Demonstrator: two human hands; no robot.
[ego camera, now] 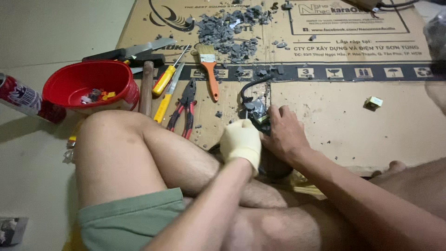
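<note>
Two hands work at one small black component [256,114] on the flattened cardboard sheet [334,116] in front of my crossed legs. My left hand [240,142], in a pale yellow glove, is clenched into a fist just beside the component; what it grips is hidden by the fist itself. My right hand [284,134], bare, lies curled over the component's right side, fingers [274,114] touching it. A black cable [253,86] curves away from the component, beyond both hands.

Left of the left hand, and beyond my raised knee, hand tools lie side by side on the cardboard: red-handled pliers [183,109], two yellow-handled screwdrivers [166,88], a wooden-handled hammer [147,86] and an orange-handled paintbrush [210,69]. Further left stands a red plastic bowl [93,86] holding small scraps, with a drink can [28,98] lying on its side just past it.

Well beyond both hands, a heap of grey broken fragments [230,30] is spread over the cardboard. To the right of the right hand, well apart, sits a small yellow-green cube-shaped part [374,102].
</note>
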